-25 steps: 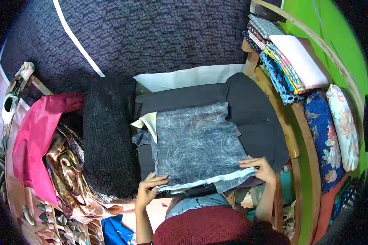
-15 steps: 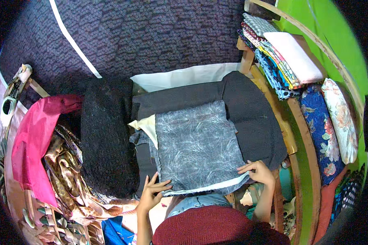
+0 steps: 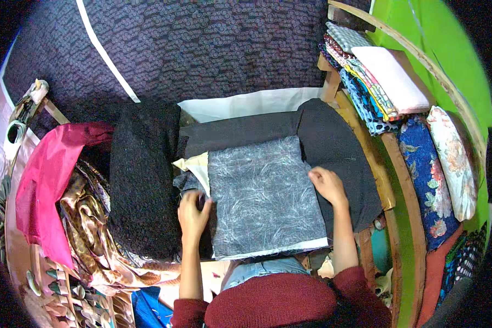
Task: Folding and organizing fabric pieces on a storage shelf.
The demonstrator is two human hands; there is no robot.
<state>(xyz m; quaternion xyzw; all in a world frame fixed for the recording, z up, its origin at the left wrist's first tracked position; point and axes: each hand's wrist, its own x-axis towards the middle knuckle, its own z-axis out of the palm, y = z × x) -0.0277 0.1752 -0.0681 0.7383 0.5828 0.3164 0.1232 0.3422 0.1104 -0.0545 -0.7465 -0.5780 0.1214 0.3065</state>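
A grey fabric panel (image 3: 265,197) with a pale streaked pattern lies flat on a black padded board (image 3: 333,142) in front of me. A white strip shows along its near edge, and a cream scrap of cloth (image 3: 200,165) sticks out at its upper left. Beside the left edge of the panel is my left hand (image 3: 193,216), its thumb and fingers apart with nothing visible between them. My right hand (image 3: 328,186) is at the panel's upper right edge, fingers bent downward; they are slightly blurred, and whether they pinch the cloth is hidden.
A thick black textured cloth (image 3: 142,180) is draped over the board's left end. Farther left hang a pink cloth (image 3: 44,191) and a shiny brown-gold fabric (image 3: 85,218). Folded fabrics (image 3: 366,93) and fabric rolls (image 3: 451,164) sit on wooden rails at right. A dark patterned cloth (image 3: 202,49) covers the back.
Both hands have left the panel's near corners and moved farther up along its sides. The near edge, wavy before with the white strip folded out, now lies straighter and flatter.
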